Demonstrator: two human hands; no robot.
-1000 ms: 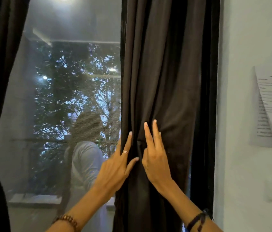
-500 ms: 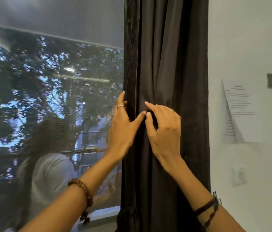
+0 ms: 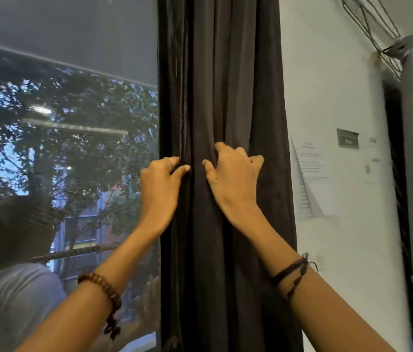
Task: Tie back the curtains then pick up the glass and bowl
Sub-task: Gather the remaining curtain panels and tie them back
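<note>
Both hands gathering the dark curtain beside the window

The dark curtain (image 3: 225,97) hangs bunched in vertical folds between the window (image 3: 60,148) and the white wall (image 3: 327,72), filling the middle of the view from top to bottom.

Left hand (image 3: 161,184): set on the curtain's window-side edge, fingers curled over that edge and out of sight behind the cloth, thumb stretched across the front. Its grip is grasping the curtain's edge. A ring (image 3: 169,160) sits on one finger; a brown bead bracelet (image 3: 104,290) is on the wrist.

Right hand (image 3: 233,179): just beside the left, not touching it, a narrow strip of cloth showing between the two thumbs. Fingers curled, tips dug into a fold; its grip looks clenched on the curtain, though the fingertips are partly buried in the fabric. Dark thread bands (image 3: 291,273) circle the wrist.

The window glass carries a reflection of the person over trees outside. On the wall to the right, a printed paper sheet (image 3: 309,179) with one side curling away, and a small dark plate (image 3: 347,138) above it. The far right edge is blurred
</note>
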